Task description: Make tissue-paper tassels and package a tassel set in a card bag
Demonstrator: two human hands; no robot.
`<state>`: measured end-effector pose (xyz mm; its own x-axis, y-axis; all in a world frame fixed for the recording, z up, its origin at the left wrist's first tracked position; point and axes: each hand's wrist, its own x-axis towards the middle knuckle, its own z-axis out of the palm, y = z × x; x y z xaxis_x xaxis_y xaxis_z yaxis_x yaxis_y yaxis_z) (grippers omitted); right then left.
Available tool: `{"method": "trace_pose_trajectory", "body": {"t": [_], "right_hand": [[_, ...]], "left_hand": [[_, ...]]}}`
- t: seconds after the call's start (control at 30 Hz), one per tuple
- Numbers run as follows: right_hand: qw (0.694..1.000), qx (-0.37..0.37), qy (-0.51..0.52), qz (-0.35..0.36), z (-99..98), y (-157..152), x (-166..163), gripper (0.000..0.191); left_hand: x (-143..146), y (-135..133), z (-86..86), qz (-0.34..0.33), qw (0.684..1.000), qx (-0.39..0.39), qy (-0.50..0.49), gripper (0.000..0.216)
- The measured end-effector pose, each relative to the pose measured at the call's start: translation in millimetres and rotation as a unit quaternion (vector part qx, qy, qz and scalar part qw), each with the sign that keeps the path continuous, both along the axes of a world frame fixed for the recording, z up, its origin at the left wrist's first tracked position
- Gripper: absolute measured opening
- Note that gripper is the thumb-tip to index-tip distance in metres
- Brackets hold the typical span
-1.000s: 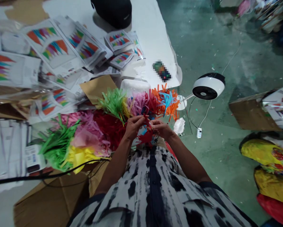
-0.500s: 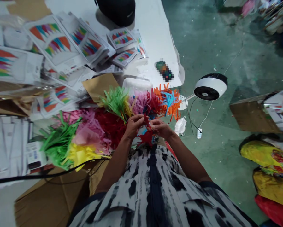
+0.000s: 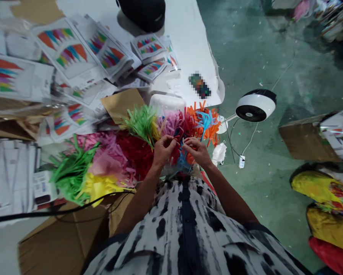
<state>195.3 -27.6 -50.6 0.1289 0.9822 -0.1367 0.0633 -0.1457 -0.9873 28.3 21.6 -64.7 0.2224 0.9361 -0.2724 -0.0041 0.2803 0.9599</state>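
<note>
My left hand (image 3: 163, 151) is closed in a pinch over the tassels, a small reddish bit at its fingertips too small to name. Just across from it, my right hand (image 3: 199, 152) pinches too; something thin and whitish shows at its fingertips. A small gap separates the two hands. Beyond them lies a row of tissue-paper tassels: light green (image 3: 142, 121), pink (image 3: 171, 123) and orange (image 3: 213, 124), with a blue one (image 3: 205, 119) over the orange. More blue strips (image 3: 185, 162) hang between my wrists, close to my shirt.
Loose green (image 3: 69, 173), yellow (image 3: 99, 186) and dark red (image 3: 135, 152) fringed paper is heaped at the left. Behind are printed packets (image 3: 70, 49) and a black object (image 3: 144, 13). A white fan (image 3: 256, 105) stands right of the table, beyond it a cardboard box (image 3: 306, 137).
The red tassel that was between my fingers no longer hangs there; blue strips now show in that spot. My hands have drawn slightly apart at the fingertips.
</note>
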Motion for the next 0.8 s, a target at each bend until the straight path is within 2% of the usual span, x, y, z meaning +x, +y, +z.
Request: {"method": "trace_pose_trajectory", "body": {"t": [0.1, 0.17, 0.27, 0.4, 0.6, 0.8], "right_hand": [[0.998, 0.018, -0.06, 0.029, 15.7, -2.7, -0.1, 0.024], [0.996, 0.008, -0.085, 0.034, 18.8, -2.9, -0.5, 0.026], [0.997, -0.021, -0.076, 0.021, 12.0, -0.6, -0.2, 0.03], [0.998, -0.065, -0.009, -0.008, -2.5, 1.0, 0.4, 0.034], [0.997, -0.061, 0.001, -0.039, -3.6, -2.2, -0.4, 0.034], [0.998, -0.04, -0.039, -0.011, 6.1, -5.4, 0.8, 0.027]], "left_hand": [[1.5, -0.2, 0.9, -0.009, 0.997, 0.047, 0.058, 0.026], [3.8, -3.0, 2.7, -0.011, 0.993, 0.078, 0.084, 0.022], [6.9, -7.7, 6.8, -0.016, 0.987, 0.112, 0.111, 0.019], [6.7, -11.4, 12.6, -0.038, 0.981, 0.144, 0.126, 0.015], [0.6, -15.3, 16.8, -0.075, 0.988, 0.123, 0.053, 0.019], [4.4, -16.3, 8.6, -0.021, 0.998, 0.059, 0.001, 0.023]]}}
